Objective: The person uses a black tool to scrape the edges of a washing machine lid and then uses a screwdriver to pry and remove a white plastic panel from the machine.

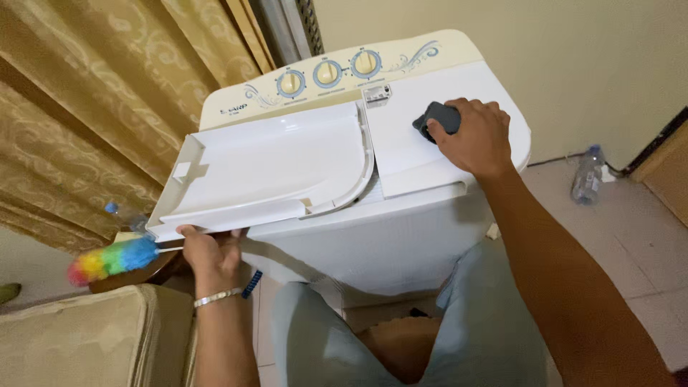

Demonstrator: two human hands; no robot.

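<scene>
A white twin-tub washing machine [401, 236] stands in front of me, with three round dials [327, 73] on its cream back panel. My left hand [211, 254] grips the near edge of the left lid [272, 168], which is lifted and tilted up. The handle of a rainbow-coloured duster [111, 259] also runs into this hand. My right hand [473, 136] rests on the shut right lid [408, 154] and presses a dark grey cloth [438, 118] against it.
Gold patterned curtains [93, 93] hang at the left. A beige cushioned seat [86, 337] sits at the lower left. A clear plastic bottle [588, 175] stands on the tiled floor by the wall at the right. A wooden edge [670, 172] shows at far right.
</scene>
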